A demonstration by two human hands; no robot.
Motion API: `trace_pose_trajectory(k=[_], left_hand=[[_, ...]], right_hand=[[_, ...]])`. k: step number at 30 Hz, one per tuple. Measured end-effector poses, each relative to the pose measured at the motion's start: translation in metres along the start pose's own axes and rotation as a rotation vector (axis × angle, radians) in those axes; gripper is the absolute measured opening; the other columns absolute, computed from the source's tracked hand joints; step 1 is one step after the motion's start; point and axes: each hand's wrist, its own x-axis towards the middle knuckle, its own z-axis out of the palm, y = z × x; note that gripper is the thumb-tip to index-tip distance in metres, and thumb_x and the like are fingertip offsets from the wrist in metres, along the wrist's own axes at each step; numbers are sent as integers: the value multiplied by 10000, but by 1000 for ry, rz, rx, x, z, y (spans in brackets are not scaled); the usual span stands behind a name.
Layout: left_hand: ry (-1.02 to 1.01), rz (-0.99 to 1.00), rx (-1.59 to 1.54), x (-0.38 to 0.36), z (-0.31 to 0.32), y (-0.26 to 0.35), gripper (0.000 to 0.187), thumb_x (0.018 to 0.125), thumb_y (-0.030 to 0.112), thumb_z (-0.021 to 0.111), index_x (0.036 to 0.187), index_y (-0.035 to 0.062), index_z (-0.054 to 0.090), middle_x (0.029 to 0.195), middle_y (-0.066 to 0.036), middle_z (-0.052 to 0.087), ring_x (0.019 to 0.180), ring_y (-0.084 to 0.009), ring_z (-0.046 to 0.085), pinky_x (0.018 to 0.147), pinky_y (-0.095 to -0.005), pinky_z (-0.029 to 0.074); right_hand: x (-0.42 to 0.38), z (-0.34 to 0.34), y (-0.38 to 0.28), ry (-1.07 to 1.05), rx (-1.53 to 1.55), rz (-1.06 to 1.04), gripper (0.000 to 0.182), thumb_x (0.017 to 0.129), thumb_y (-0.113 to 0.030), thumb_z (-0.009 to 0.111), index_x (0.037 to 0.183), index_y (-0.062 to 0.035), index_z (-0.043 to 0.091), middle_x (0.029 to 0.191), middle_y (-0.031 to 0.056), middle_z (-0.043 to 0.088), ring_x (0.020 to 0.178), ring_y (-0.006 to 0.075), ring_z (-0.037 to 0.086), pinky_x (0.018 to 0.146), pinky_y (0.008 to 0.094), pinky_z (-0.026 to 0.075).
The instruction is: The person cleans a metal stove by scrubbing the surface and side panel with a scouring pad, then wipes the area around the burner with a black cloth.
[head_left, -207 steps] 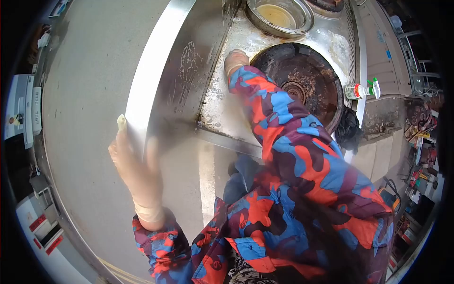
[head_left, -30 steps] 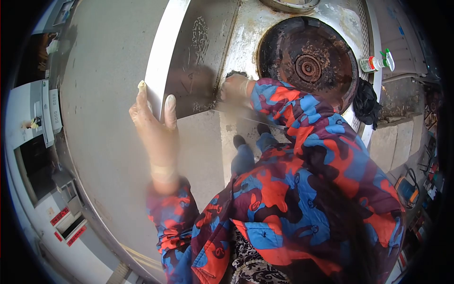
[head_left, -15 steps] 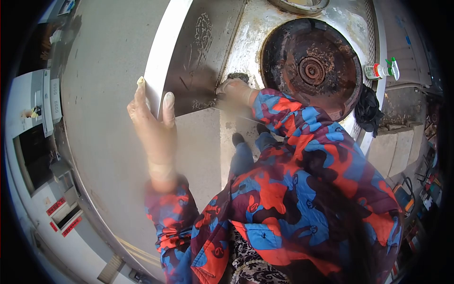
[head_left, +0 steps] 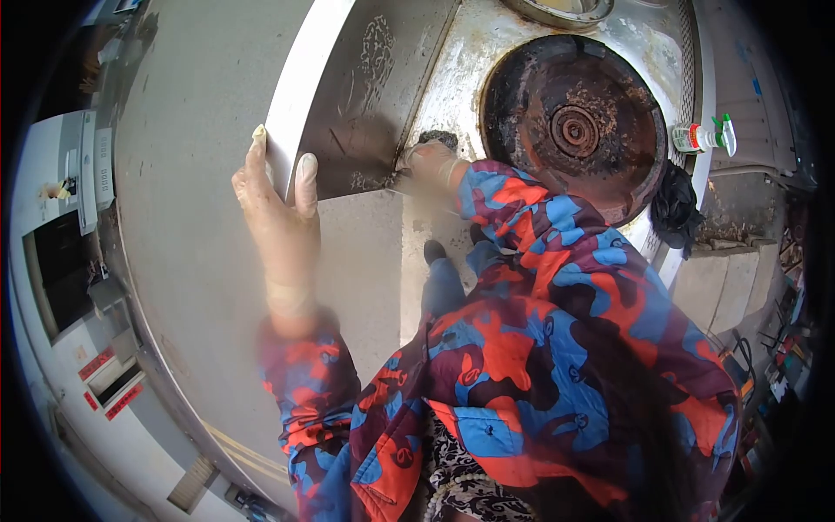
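Observation:
My left hand [head_left: 283, 209], in a thin clear glove, holds the white-edged metal panel [head_left: 348, 104] at its near corner, thumb on the inner face and fingers outside. The panel stands up along the left side of a stained metal stove top [head_left: 465, 78]. My right hand [head_left: 432, 165], also gloved, is closed at the foot of the panel's near end. A dark, rough scouring pad [head_left: 439, 137] shows beyond its knuckles; the fingers' undersides are hidden. Right of that hand sits a large round burner [head_left: 574, 130], blackened and rusty.
A spray bottle [head_left: 703, 137] with a green and white head is at the right edge of the stove, near a crumpled black bag [head_left: 677, 207]. Another round ring [head_left: 565, 10] sits at the far end. Concrete blocks [head_left: 726, 283] lie to the right.
My left hand keeps its place on the panel's corner. My right hand has shifted very slightly by the panel's foot. The view has moved a little.

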Motion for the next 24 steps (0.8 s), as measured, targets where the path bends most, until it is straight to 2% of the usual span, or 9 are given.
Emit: trace_pose_trajectory(k=[4, 8, 9, 10, 14, 18, 21, 23, 24], left_hand=[[-5, 23, 77, -1, -3, 2, 597, 900, 285, 670, 1365, -5, 434, 1166, -212, 535, 1122, -328, 506, 949, -430, 436], [-8, 12, 66, 0, -2, 4, 585, 907, 288, 661, 1362, -2, 436, 1162, -205, 536, 1124, -321, 509, 949, -430, 437], [-9, -4, 67, 0, -2, 4, 582, 909, 287, 659, 1363, -2, 436, 1161, -204, 536, 1125, -318, 510, 950, -430, 437], [-14, -12, 68, -1, -1, 3, 582, 909, 287, 659, 1363, -2, 436, 1161, -204, 536, 1125, -318, 510, 950, -430, 437], [21, 37, 52, 0, 0, 1, 574, 902, 268, 672, 1356, 3, 443, 1168, -208, 536, 1118, -319, 513, 946, -424, 439], [27, 50, 85, 0, 0, 3, 573, 896, 254, 680, 1352, -1, 445, 1176, -212, 538, 1114, -323, 513, 943, -418, 440], [32, 31, 20, -1, 2, -1, 574, 897, 257, 678, 1351, -7, 446, 1177, -208, 540, 1115, -320, 513, 946, -418, 439], [9, 6, 29, -2, 2, -3, 586, 918, 337, 634, 1375, 31, 434, 1213, -195, 508, 1171, -315, 497, 967, -421, 455], [-19, -19, 45, -2, 1, -5, 602, 939, 417, 590, 1400, 68, 422, 1249, -181, 477, 1228, -310, 481, 988, -424, 471]], right_hand=[[12, -6, 9, -283, -169, 10, 311, 745, -140, 619, 1032, -108, 735, 1037, 159, 700, 978, 333, 670, 810, 401, 530], [20, 6, 45, -268, -95, 48, 292, 759, -174, 622, 1008, -71, 735, 1015, 197, 694, 978, 362, 662, 821, 408, 526], [6, -10, 44, -30, 403, 13, 305, 793, -231, 602, 1009, -54, 726, 1025, 204, 687, 978, 378, 653, 843, 405, 517], [2, -20, 29, -39, 405, 13, 305, 793, -231, 602, 1009, -54, 726, 1025, 204, 687, 978, 378, 653, 843, 405, 517], [5, 3, 4, -32, 235, 139, 365, 824, -321, 562, 1005, -40, 709, 988, 196, 691, 971, 376, 650, 849, 409, 510], [5, 77, 83, -94, 124, -149, 369, 828, -324, 573, 977, -13, 705, 961, 222, 683, 970, 378, 649, 838, 416, 510], [-29, 37, 85, -378, -229, -265, 362, 827, -323, 587, 970, -14, 709, 953, 226, 684, 941, 382, 655, 831, 409, 511], [-44, 17, 56, -271, 219, 151, 362, 822, -344, 621, 942, -15, 715, 934, 209, 687, 909, 364, 661, 808, 398, 514], [-35, 18, 49, -271, 219, 149, 362, 822, -344, 621, 942, -15, 715, 934, 209, 687, 909, 364, 661, 808, 398, 514]])
